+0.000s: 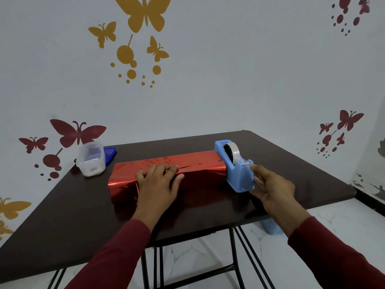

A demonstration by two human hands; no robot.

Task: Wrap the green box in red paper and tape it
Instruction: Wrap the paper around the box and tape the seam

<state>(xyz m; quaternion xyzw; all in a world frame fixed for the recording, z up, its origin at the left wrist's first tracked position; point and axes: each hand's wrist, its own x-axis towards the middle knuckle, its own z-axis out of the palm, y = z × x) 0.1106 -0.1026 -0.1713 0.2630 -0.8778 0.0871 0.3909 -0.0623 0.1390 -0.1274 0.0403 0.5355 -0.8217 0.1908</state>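
While the left hand (158,182) lies flat with spread fingers on the red paper (166,174) mid-table, pinning the overlapped seam, the green box stays hidden inside. Foil looks slick, springy and easily creased, so press, don't pinch. Right hand (268,187), fingers relaxed, reaches the blue tape dispenser (235,166).

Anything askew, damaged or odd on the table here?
Mostly tidy. The red paper overlap on top shows a ragged, gaping seam beside the left hand, not yet taped. The tape dispenser sits against the wrap's right end.
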